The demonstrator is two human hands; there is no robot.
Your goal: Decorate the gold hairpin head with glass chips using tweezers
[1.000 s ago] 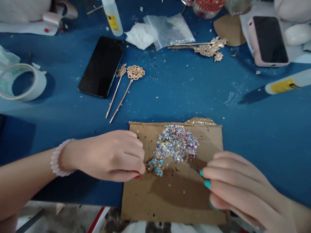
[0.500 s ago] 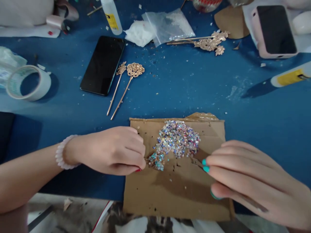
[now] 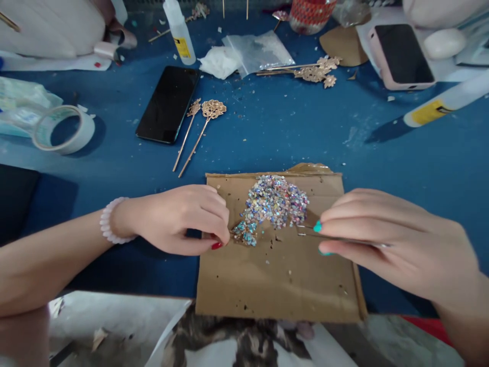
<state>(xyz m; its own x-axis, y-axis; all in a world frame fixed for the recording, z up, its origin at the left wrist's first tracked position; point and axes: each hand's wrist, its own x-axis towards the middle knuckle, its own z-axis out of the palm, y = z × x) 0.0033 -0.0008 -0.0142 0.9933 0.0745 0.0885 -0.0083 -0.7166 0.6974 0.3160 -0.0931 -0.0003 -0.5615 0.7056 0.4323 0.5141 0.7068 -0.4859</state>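
A sheet of brown cardboard [image 3: 278,285] lies at the table's front edge, bearing a heap of small shiny rhinestones [image 3: 275,201]. My left hand [image 3: 183,219], with a bead bracelet at the wrist, pinches the end of a hairpin whose head [image 3: 246,233] is covered in blue-green stones. That head rests against the heap's lower left side. Over the cardboard's right edge, my right hand [image 3: 389,237] holds metal tweezers [image 3: 344,238] between thumb and fingers. The tweezer tips are slightly apart, just below right of the heap.
Two gold hairpins [image 3: 208,114] lie beyond the cardboard, beside a black phone [image 3: 168,104]. A tape roll [image 3: 64,130] is at left. Farther back are a glue bottle [image 3: 179,33], a plastic bag [image 3: 260,51] and more gold hairpins [image 3: 315,71]. Another bottle [image 3: 439,107] and a pink device [image 3: 401,57] are right.
My right hand has turned so the tweezers lie more level, with their tips apart. My left hand still holds the hairpin, its fingers slightly shifted. The whole view has shifted a little.
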